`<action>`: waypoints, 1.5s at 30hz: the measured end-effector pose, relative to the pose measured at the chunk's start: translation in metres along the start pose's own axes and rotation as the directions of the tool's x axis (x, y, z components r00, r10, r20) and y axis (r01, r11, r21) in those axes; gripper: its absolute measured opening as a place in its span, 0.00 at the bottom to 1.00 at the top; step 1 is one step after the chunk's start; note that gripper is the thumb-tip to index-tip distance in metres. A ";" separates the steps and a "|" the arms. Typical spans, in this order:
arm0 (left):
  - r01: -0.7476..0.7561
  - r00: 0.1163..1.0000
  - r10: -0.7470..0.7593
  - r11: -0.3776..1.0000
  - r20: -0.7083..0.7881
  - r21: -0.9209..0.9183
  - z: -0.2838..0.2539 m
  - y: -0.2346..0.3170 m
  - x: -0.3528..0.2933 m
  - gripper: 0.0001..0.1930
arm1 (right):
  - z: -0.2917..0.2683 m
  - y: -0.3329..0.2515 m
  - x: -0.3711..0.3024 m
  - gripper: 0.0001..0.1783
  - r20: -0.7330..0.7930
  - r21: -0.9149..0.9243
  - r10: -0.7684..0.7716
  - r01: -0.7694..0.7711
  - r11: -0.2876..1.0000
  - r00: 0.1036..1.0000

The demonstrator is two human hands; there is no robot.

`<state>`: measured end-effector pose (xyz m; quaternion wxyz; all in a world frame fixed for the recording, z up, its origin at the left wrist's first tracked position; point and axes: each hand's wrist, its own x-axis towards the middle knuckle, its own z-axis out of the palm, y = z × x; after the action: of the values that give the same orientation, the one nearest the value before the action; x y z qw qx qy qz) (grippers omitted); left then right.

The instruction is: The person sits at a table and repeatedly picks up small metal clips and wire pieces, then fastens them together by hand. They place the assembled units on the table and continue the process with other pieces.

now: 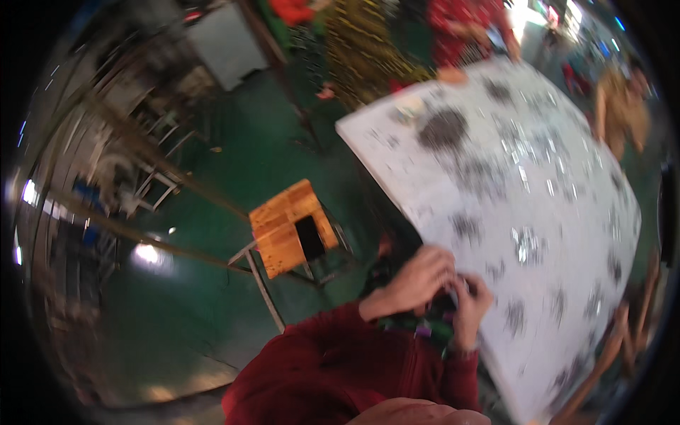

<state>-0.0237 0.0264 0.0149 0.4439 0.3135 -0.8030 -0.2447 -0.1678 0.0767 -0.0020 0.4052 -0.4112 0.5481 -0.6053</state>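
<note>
At the near left edge of a white table (453, 191), my left hand (419, 278) and my right hand (472, 306) are close together, fingers curled toward each other. Whatever lies between the fingertips is too small and blurred to name. On the tabletop beside my hands are a small dark pile (466, 227) and a cluster of shiny clear pieces (528, 246). Farther off spreads a larger heap of small dark pieces (443, 129). Both my sleeves are dark red.
Left of the table stands a wooden-topped stool (283, 225) with a black flat object (309, 237) on it. People sit or stand around the table, one in a red patterned top (464, 25) at the far side. Bare arms (602, 361) reach in at the right.
</note>
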 end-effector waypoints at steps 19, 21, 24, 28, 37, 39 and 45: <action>0.299 0.952 -0.295 0.829 0.084 -0.473 -0.001 -0.005 -0.014 0.04 | -0.153 0.076 0.152 0.12 0.143 -0.805 -0.252 0.260 0.534 0.957; 0.309 0.948 -0.310 0.827 0.078 -0.469 -0.002 -0.008 -0.015 0.04 | -0.164 0.103 0.168 0.11 0.213 -0.915 -0.206 0.269 0.301 0.955; 0.286 0.951 -0.306 0.826 0.039 -0.485 -0.008 -0.006 -0.013 0.04 | -0.156 0.103 0.176 0.09 0.231 -0.948 -0.166 0.260 0.183 0.959; 0.236 0.958 -0.283 0.727 0.032 -0.645 -0.008 -0.007 -0.007 0.05 | -0.167 0.100 0.188 0.14 0.130 -0.955 -0.097 0.151 0.254 0.987; 0.332 0.934 -0.340 0.710 0.110 -0.621 0.005 -0.010 -0.015 0.04 | -0.169 0.053 0.134 0.16 -0.187 -0.014 -0.002 0.000 1.000 0.982; 0.369 0.925 -0.349 0.734 0.149 -0.571 0.009 -0.014 -0.020 0.03 | -0.110 0.020 0.096 0.14 -0.124 0.098 0.104 -0.092 0.991 0.987; 0.223 0.974 -0.201 0.931 0.104 -0.288 0.014 -0.013 -0.017 0.04 | -0.019 -0.021 0.019 0.06 0.052 0.147 0.066 -0.073 0.986 0.996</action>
<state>-0.0251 0.0314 -0.0098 0.4274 0.3186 -0.7341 -0.4206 -0.1928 0.0667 0.0191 0.4683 -0.3745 0.5056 -0.6203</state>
